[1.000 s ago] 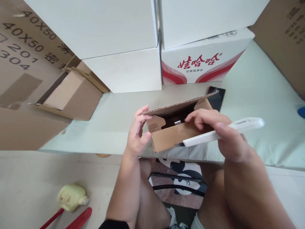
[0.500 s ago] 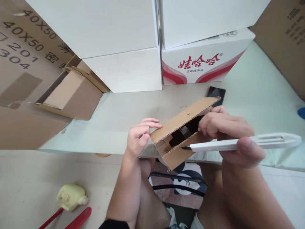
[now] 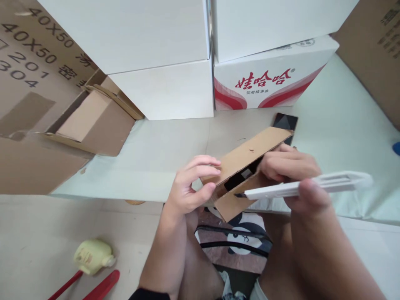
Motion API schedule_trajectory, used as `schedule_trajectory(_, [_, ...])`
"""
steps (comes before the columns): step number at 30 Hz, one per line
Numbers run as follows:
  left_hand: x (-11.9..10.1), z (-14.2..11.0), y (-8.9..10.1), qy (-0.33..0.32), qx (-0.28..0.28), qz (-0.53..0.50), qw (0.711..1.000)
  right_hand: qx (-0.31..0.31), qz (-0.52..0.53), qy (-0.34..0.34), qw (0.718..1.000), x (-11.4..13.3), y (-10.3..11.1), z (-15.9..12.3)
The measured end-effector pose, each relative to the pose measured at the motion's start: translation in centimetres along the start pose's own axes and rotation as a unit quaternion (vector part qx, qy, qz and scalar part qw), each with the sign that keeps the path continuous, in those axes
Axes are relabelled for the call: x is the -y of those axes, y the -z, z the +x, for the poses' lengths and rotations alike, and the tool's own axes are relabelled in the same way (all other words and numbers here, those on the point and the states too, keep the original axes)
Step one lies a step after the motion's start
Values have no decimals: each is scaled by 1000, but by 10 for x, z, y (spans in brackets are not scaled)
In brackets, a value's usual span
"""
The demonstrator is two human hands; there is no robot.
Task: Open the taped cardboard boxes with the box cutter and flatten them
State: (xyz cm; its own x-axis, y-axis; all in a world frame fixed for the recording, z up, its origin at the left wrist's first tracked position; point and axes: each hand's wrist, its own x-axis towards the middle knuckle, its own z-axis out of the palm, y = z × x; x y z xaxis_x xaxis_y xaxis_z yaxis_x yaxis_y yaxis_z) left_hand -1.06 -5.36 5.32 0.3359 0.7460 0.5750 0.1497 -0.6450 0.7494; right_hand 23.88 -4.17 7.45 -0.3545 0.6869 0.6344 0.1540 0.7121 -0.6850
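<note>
A small brown cardboard box (image 3: 253,152) is tilted above the front edge of the bench, its near side partly open. Dark contents (image 3: 239,179) with a greyish patch show inside; I cannot make out what they are. My left hand (image 3: 196,179) is at the box's left end, fingers on the upper face and thumb at the near corner. Between thumb and palm, my right hand (image 3: 296,175) holds a white utility knife (image 3: 278,191), its dark blade pointing left over the lower flap. The same hand's bent fingers reach into the opening on the right.
White cartons (image 3: 165,91) and a red-printed carton (image 3: 265,83) stand behind. A dark phone (image 3: 286,121) lies near the box. Brown cartons (image 3: 106,125) stand left. A yellow bottle (image 3: 93,256) and red-handled things (image 3: 103,285) lie on the floor.
My left hand has shifted right, its thumb now at the box's near corner. My right hand and the knife have moved slightly left, and the opening looks narrower.
</note>
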Motion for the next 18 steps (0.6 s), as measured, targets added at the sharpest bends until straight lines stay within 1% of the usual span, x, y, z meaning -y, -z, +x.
schedule_trajectory(3, [-1, 1, 0, 17, 6, 60, 998, -100, 20, 25, 994, 10, -2, -2])
schedule_trajectory(4, [-1, 2, 0, 22, 9, 71, 997, -119, 26, 28, 992, 12, -3, -3])
schedule_trajectory(5, [-1, 2, 0, 24, 14, 78, 997, -126, 28, 28, 991, 12, -3, -3])
schedule_trajectory(6, [-1, 3, 0, 26, 22, 80, 996, -124, 26, 28, 992, 12, -4, -3])
schedule_trajectory(8, [-1, 4, 0, 34, 46, 73, 996, -99, 12, 24, 995, 7, -5, -2])
schedule_trajectory(10, [-1, 4, 1, 44, 73, 45, 995, -82, -6, 10, 997, 0, -7, 0])
schedule_trajectory(13, [-2, 4, 2, 58, 86, 12, 995, -71, -46, -16, 996, -11, -9, 1])
schedule_trajectory(15, [-2, 4, 2, 67, 97, 22, 993, -52, -72, -23, 996, -15, -10, 0])
schedule_trajectory(16, [-2, 4, 3, 73, 105, 33, 991, -50, -75, -24, 996, -16, -11, 0])
schedule_trajectory(17, [-2, 3, 3, 83, 113, 47, 989, -63, -67, -24, 995, -15, -11, 0])
schedule_trajectory(18, [-3, 3, 2, 96, 118, 62, 986, -90, -44, -29, 995, -14, -12, 0])
